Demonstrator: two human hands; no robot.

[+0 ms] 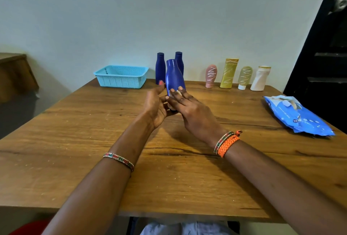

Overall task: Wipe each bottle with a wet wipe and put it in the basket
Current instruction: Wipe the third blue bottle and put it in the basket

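A blue bottle [174, 76] is held up at the centre of the frame, above the bench [75, 141], cap end toward the camera and base tilted up and away. Its lower end is gripped by the left hand [155, 106], thumb raised along the bottle's left side. The right hand [189, 109] is laid against the bottle from the right, fingers fairly straight, two fingertips [180, 88] resting on the blue surface. A small pale patch is seen between the two hands at the bottle's lower end; whether it is a wipe or the cap cannot be told.

Two more blue bottles [160, 67] are seen upright behind the held one, at the back edge of the bench. To their left, in the upper-left part of the bench, a light blue basket [122, 76] is noted. To the right of centre a row of four containers stands along the back edge: a pink tube [211, 76], a yellow bottle [229, 73], a pale green tube [244, 77] and a white bottle [261, 78]. A blue wet wipe pack [298, 115] lies flat at the right edge of the frame, well apart from the hands.

Beaded bracelets are worn on both wrists, with an orange braided band [228, 144] on the right.
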